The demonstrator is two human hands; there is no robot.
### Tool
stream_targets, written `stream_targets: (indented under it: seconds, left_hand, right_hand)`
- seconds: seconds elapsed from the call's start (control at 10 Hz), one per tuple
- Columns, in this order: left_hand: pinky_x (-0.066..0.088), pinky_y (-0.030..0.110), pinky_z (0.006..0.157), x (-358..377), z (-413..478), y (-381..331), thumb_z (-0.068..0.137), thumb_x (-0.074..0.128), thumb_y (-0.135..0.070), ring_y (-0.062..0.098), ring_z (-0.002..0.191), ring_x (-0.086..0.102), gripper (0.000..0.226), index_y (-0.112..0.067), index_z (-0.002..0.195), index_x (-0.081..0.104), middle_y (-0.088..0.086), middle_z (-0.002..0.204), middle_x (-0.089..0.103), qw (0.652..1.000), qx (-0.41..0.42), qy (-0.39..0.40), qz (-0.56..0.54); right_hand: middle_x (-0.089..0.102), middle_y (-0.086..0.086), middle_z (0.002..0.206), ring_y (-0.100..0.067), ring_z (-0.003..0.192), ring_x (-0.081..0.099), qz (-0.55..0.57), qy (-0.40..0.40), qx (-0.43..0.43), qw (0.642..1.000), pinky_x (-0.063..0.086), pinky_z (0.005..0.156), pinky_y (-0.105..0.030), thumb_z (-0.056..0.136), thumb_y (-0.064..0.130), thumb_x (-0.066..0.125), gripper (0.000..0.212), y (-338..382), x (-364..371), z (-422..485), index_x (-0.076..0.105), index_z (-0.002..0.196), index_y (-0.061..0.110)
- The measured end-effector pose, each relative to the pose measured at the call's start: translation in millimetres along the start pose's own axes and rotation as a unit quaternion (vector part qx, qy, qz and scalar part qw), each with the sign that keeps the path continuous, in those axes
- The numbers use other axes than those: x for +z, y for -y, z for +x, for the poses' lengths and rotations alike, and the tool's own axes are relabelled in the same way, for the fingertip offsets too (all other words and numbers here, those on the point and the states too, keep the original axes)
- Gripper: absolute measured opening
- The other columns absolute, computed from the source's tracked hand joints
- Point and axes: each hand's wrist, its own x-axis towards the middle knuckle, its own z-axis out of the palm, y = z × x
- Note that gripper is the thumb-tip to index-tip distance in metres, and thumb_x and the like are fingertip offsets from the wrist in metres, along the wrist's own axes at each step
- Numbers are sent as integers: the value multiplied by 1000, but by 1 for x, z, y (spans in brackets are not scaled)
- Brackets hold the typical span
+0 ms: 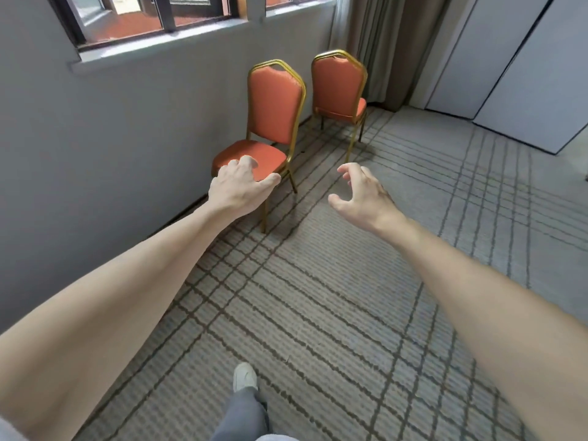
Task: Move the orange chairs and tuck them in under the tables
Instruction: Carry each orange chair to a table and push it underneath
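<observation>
Head view: I see both bare forearms stretched forward over a grey carpet (pixel 334 297) ruled with dark crossing lines. The left hand (pixel 238 186) has its fingers loosely curled and holds nothing; it overlaps the front edge of the near orange chair (pixel 273 103) and hides that part of the seat, and I cannot tell whether it touches the cushion, though it appears to stop short of it. The right hand (pixel 362 195) is likewise loosely clawed and empty, above bare carpet to the right of that chair. The near orange chair stands upright just beside the grey wall (pixel 111 128). The far orange chair (pixel 337 87) stands behind it, near a brown curtain (pixel 391 43); its seat is partly masked by the nearer backrest. The window (pixel 159 17) is cut off by the top edge. White panels (pixel 525 65) close the right side. At the bottom, a light shoe (pixel 244 376) and a grey trouser leg (pixel 245 415) show only in part.
</observation>
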Motion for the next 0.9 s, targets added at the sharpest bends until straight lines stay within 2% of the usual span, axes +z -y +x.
stream_targets:
  seconds: [0.3,0.5,0.7,0.8,0.9]
  left_hand:
    - [42,48,104,16,267,-11,88,42,-67,23,125,48,66,-23,136,48,4,135,53,999,14,5,-53]
    - [42,48,105,27,434,-53,92,42,-65,23,130,46,65,-20,140,46,6,143,49,996,0,23,-83]
    - [42,43,98,78,591,-89,93,42,-64,23,125,49,65,-18,138,48,6,140,51,997,-7,37,-73]
    - [45,43,94,104,675,-103,92,43,-66,29,118,55,67,-14,131,53,10,131,58,996,-27,47,-76]
    - [49,45,92,123,758,-125,90,45,-69,30,112,58,67,-14,126,56,10,125,61,994,-57,42,-80]
  right_hand:
    - [49,-3,134,-22,121,50,-12,-10,10,1000,45,97,-41,89,38,63,60,-25,17,257,40,142,20]
    - [47,-3,139,-21,128,46,3,-40,27,999,43,103,-42,90,37,63,61,-58,-2,408,39,144,20]
    - [46,-3,141,-21,132,44,-2,-27,21,999,41,105,-42,89,36,63,62,-138,-4,557,39,144,20]
    - [47,-3,140,-20,131,44,-7,-17,10,1000,42,106,-43,89,35,64,60,-172,-11,631,40,143,20]
    - [47,-3,141,-21,132,44,-25,1,-36,999,41,106,-39,90,35,63,60,-218,-17,738,40,143,20]
